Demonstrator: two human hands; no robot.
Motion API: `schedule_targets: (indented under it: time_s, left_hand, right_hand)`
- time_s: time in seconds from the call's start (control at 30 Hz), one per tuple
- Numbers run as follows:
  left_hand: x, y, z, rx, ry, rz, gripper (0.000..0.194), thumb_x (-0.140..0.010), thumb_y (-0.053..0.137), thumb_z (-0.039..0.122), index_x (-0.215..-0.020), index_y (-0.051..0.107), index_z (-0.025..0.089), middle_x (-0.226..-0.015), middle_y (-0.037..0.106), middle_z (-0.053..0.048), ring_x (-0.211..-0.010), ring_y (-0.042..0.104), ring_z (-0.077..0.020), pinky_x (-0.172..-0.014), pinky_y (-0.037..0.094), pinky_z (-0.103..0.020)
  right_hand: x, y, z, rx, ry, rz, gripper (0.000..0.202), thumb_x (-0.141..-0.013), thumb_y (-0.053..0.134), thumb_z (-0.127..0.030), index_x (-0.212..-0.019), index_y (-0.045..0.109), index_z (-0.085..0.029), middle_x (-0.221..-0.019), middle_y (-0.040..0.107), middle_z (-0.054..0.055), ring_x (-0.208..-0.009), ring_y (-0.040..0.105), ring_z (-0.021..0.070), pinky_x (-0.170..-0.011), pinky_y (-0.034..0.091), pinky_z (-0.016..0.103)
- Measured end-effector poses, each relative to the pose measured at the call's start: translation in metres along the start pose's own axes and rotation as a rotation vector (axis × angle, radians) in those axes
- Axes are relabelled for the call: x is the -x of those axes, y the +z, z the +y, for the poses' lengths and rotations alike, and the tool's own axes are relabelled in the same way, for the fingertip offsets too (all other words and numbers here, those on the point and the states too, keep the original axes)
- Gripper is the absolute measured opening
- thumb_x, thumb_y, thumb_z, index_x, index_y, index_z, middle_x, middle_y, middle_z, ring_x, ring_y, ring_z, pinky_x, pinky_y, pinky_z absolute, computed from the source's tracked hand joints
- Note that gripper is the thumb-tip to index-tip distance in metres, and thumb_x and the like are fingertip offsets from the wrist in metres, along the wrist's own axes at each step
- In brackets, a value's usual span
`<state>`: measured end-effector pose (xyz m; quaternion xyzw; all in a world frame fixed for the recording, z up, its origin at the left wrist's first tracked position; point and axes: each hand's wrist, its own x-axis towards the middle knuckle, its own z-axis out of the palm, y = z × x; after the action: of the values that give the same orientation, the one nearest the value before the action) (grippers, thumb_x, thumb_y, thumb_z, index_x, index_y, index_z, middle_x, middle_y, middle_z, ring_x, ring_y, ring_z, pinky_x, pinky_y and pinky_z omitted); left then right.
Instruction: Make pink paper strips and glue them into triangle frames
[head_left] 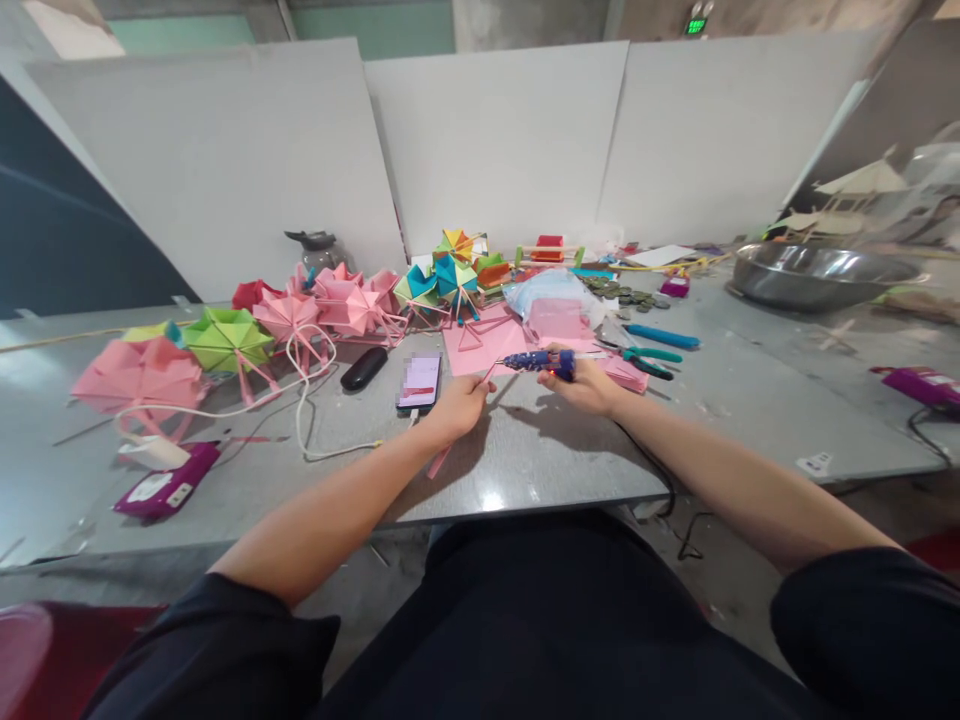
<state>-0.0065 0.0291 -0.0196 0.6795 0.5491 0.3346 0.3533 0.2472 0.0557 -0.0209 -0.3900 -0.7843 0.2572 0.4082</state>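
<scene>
My left hand (463,405) is closed on a thin pink paper strip (439,461), whose lower end sticks out below the palm. In my right hand (581,388) is a dark blue glue gun (534,362), its tip pointing left and close to the upper end of the strip by my left fingertips. Behind both hands, pink paper sheets (484,345) lie on the grey table, with a folded pink paper triangle on them. A phone (420,382) with a lit screen lies just left of my left hand, a cable plugged into it.
Folded paper umbrellas (225,340) stand along the left and back. Pliers (651,358) and a blue-handled tool (664,336) lie right of the sheets. A metal bowl (825,275) sits at right. Purple power strips (166,482) lie at both sides; a black case (364,370) is left of the phone.
</scene>
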Motion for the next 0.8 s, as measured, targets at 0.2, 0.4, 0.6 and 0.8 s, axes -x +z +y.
schedule_targets:
  time_s: [0.2, 0.4, 0.6, 0.8]
  left_hand:
    - [-0.0001, -0.0018, 0.002, -0.043, 0.015, 0.003, 0.032, -0.101, 0.047, 0.026, -0.102, 0.076, 0.012, -0.065, 0.061, -0.002, -0.069, 0.059, -0.0207, -0.068, 0.041, -0.03]
    - [0.0043, -0.0032, 0.0071, -0.089, 0.028, -0.006, 0.032, -0.1, 0.048, 0.028, -0.099, 0.076, 0.012, -0.063, 0.058, 0.0, -0.067, 0.056, -0.02, -0.067, 0.04, -0.03]
    - [0.0051, -0.0044, 0.0087, -0.131, 0.019, -0.014, 0.031, -0.098, 0.052, 0.03, -0.092, 0.077, 0.013, -0.062, 0.058, -0.001, -0.069, 0.058, -0.0215, -0.069, 0.041, -0.031]
    - [0.0052, -0.0038, 0.0091, -0.141, 0.012, -0.016, 0.031, -0.099, 0.051, 0.031, -0.091, 0.076, 0.014, -0.059, 0.054, 0.001, -0.065, 0.055, -0.0204, -0.066, 0.039, -0.031]
  right_hand:
    - [0.0017, 0.0034, 0.0001, 0.06, -0.033, -0.028, 0.045, -0.089, 0.066, -0.067, -0.095, 0.056, -0.023, -0.081, 0.059, 0.002, -0.072, 0.054, 0.0204, -0.069, 0.047, 0.036]
    - [0.0021, 0.0068, -0.0006, 0.117, -0.079, -0.05, 0.036, -0.091, 0.066, -0.059, -0.093, 0.058, -0.025, -0.084, 0.061, 0.004, -0.075, 0.056, 0.0227, -0.072, 0.05, 0.04]
    - [0.0035, 0.0072, -0.0025, 0.159, -0.119, -0.074, 0.028, -0.092, 0.068, -0.052, -0.09, 0.057, -0.026, -0.083, 0.06, 0.004, -0.073, 0.056, 0.0239, -0.071, 0.05, 0.045]
    - [0.0045, 0.0057, -0.0061, 0.209, -0.156, -0.085, 0.023, -0.094, 0.068, -0.045, -0.087, 0.056, -0.027, -0.083, 0.061, 0.005, -0.073, 0.056, 0.0237, -0.071, 0.051, 0.046]
